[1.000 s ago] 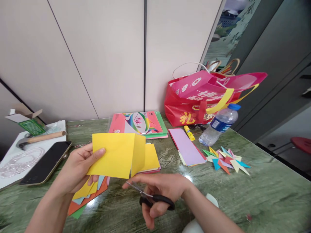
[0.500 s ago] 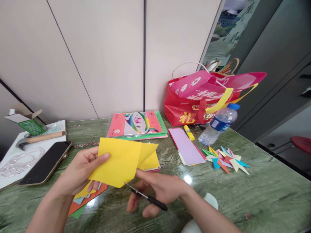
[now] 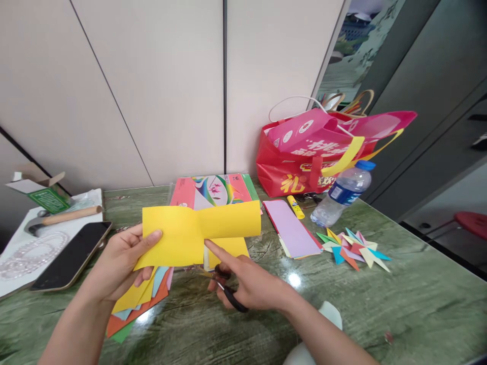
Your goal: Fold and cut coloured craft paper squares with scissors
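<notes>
A sheet of yellow paper (image 3: 173, 237) is pinched by its left end in my left hand (image 3: 124, 256), thumb on top. Its right part curls over into a roll. My right hand (image 3: 256, 284) has black-handled scissors (image 3: 233, 298) in its fingers, with the blades pointing left just below the sheet. The index finger of that hand stretches out to the paper's lower edge, near where the curl begins. Partly under the held sheet lies more yellow paper (image 3: 232, 247). Several coloured paper pieces (image 3: 162, 286) are fanned on the table below my left hand.
A coloured paper pack (image 3: 190, 190), lilac paper strips (image 3: 291, 230), a glue stick (image 3: 296, 207) and a folded paper star (image 3: 353, 248) lie around. Behind stand a bottle (image 3: 342, 195) and a red bag (image 3: 277, 175). At left are a phone (image 3: 74, 256), a hammer (image 3: 72, 215) and a green box (image 3: 49, 198).
The yellow paper has been raised and levelled, and its right part now extends farther right as a curl. The scissors have moved away from its lower edge; my right hand has shifted up and right.
</notes>
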Tool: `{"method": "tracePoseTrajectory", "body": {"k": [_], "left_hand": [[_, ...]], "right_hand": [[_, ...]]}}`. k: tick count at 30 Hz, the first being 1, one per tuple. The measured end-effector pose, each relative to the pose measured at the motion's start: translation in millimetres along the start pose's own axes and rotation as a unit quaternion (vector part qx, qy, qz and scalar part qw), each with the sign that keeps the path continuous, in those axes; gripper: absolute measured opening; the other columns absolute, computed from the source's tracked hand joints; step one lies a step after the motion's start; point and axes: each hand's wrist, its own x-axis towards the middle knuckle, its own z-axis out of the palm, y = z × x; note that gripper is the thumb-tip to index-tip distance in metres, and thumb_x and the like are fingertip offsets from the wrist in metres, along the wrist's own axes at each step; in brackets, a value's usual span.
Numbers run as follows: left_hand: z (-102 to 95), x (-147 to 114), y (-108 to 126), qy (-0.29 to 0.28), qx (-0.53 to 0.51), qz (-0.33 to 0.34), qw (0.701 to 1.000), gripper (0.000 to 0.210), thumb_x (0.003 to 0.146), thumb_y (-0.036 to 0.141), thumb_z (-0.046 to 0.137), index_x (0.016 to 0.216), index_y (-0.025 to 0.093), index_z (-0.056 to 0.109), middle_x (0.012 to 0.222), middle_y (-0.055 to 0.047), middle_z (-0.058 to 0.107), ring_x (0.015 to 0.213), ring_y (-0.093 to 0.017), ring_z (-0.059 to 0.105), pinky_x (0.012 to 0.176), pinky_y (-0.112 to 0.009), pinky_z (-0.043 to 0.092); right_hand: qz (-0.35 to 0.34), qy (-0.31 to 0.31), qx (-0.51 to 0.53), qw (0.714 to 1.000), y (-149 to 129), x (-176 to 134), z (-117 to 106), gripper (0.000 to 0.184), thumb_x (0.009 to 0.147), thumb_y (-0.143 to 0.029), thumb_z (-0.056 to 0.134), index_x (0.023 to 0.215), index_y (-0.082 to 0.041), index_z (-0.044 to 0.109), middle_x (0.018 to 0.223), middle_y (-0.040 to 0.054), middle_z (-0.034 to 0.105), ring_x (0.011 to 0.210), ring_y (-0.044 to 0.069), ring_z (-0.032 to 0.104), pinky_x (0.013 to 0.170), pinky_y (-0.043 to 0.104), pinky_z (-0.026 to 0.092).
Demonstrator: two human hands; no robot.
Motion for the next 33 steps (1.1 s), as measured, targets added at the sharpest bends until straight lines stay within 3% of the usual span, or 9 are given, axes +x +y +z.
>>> {"method": "tracePoseTrajectory", "body": {"k": [7, 12, 18, 27, 33], "left_hand": [[-2.1, -1, 3, -0.024, 0.003, -0.038, 0.999, 0.029, 0.063, 0.037, 0.069, 0.082, 0.016, 0.060, 0.052, 0.000, 0.062, 0.022, -0.002, 0.036, 0.022, -0.009, 0.023], [1.2, -2, 3, -0.063, -0.001, -0.042, 0.997, 0.032, 0.062, 0.037, 0.069, 0.086, 0.017, 0.060, 0.057, -0.003, 0.065, 0.022, -0.004, 0.039, 0.022, -0.012, 0.026], [7.8, -4, 1, -0.025, -0.014, -0.004, 1.000, 0.028, 0.063, 0.038, 0.068, 0.079, 0.017, 0.059, 0.049, 0.001, 0.059, 0.026, -0.006, 0.043, 0.024, -0.013, 0.031], [4.8, 1, -3, -0.047, -0.017, -0.012, 0.999, 0.038, 0.065, 0.033, 0.069, 0.095, 0.015, 0.054, 0.056, -0.001, 0.063, 0.028, -0.008, 0.046, 0.026, -0.016, 0.037], [11.7, 2, -9, -0.082, -0.028, 0.005, 0.996, 0.036, 0.068, 0.033, 0.067, 0.095, 0.013, 0.055, 0.053, -0.001, 0.062, 0.031, -0.012, 0.050, 0.028, -0.020, 0.042]], "right_hand": [[0.004, -0.031, -0.048, 0.998, -1, -2, -8, 0.090, 0.066, -0.007, 0.057, 0.139, -0.027, 0.007, 0.088, 0.0018, 0.066, 0.077, 0.015, 0.061, 0.071, 0.025, 0.044], [0.000, -0.003, -0.029, 1.000, 7, -1, -7, 0.087, 0.065, -0.007, 0.058, 0.138, -0.026, 0.016, 0.091, 0.0023, 0.065, 0.079, 0.015, 0.060, 0.073, 0.026, 0.043], [-0.001, 0.013, 0.131, 0.991, 1, 2, -1, 0.082, 0.069, -0.015, 0.063, 0.137, -0.026, 0.018, 0.093, 0.0047, 0.062, 0.084, 0.016, 0.058, 0.076, 0.031, 0.046], [-0.016, -0.004, 0.272, 0.962, 8, 3, 5, 0.084, 0.071, -0.010, 0.061, 0.138, -0.028, 0.014, 0.105, 0.0074, 0.056, 0.098, 0.018, 0.055, 0.086, 0.037, 0.042], [0.005, 0.018, 0.344, 0.939, 0, 7, 4, 0.062, 0.070, -0.015, 0.066, 0.125, -0.022, 0.038, 0.094, 0.0045, 0.055, 0.088, 0.016, 0.054, 0.079, 0.031, 0.043]]}}
